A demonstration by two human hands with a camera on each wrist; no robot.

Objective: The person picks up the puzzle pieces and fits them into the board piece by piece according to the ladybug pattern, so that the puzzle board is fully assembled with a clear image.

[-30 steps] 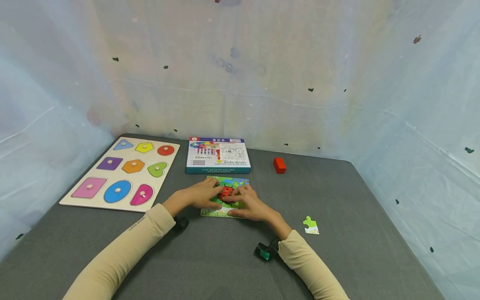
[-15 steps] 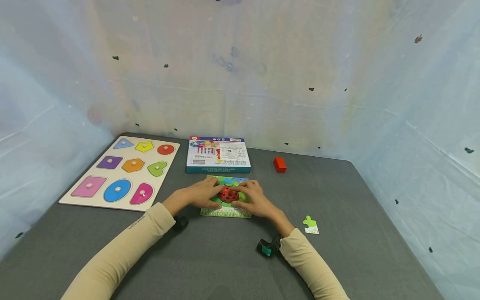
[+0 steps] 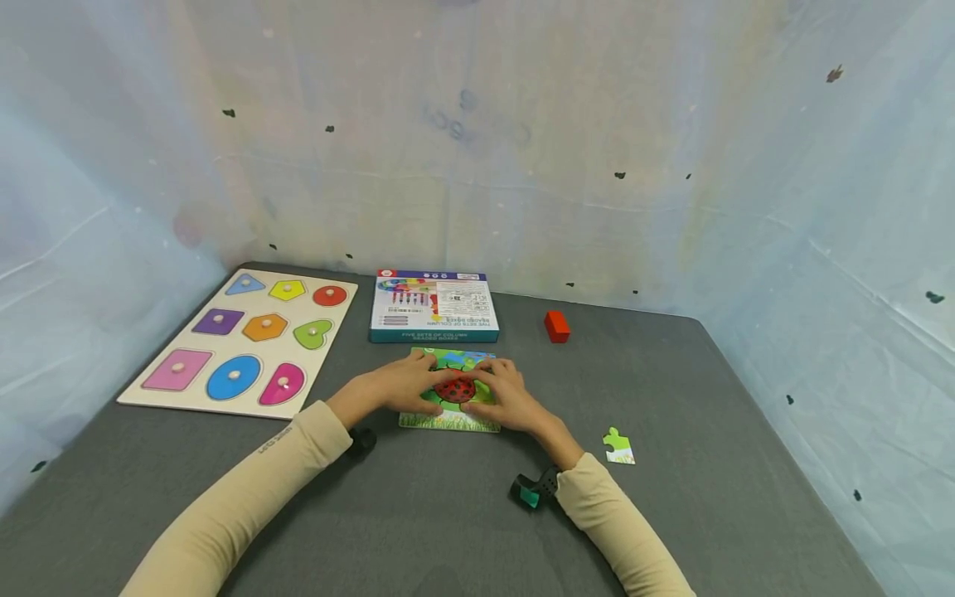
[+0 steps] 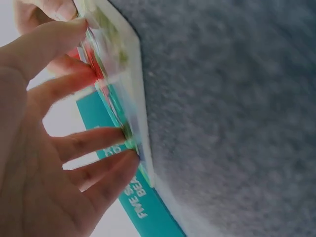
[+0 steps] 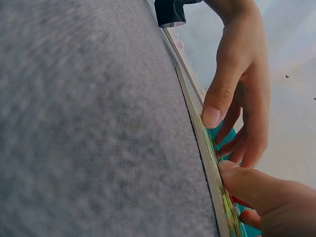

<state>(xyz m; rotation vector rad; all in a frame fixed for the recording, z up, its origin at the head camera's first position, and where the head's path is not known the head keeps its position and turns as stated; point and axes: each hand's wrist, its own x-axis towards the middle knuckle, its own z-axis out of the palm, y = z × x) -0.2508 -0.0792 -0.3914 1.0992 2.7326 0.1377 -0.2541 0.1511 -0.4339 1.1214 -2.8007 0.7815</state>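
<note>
A ladybug jigsaw puzzle [image 3: 448, 421] lies flat on the grey table in front of the person. My left hand [image 3: 403, 385] rests over its left side; in the left wrist view, the extended fingers [image 4: 91, 140] touch its picture surface. From the right side my right hand [image 3: 510, 400] reaches across it, fingers spread and thumb [image 5: 234, 173] on the surface near the front edge. The index fingertips of both hands come close together over the red ladybug [image 3: 455, 390]. Parts of the picture are hidden under the hands. A loose green-and-white puzzle piece [image 3: 619, 448] lies off to the right.
Behind the puzzle stands a flat teal-and-white box [image 3: 433, 307]. A wooden peg board [image 3: 224, 352] with coloured shapes lies at the left. One red block [image 3: 556, 327] sits at the back right. A pale sheet [image 3: 477, 166] hangs around the table.
My right hand has shifted slightly right and back across the puzzle, uncovering more of the ladybug and the lower right corner. The left hand stays nearly in place. The loose piece has not moved.
</note>
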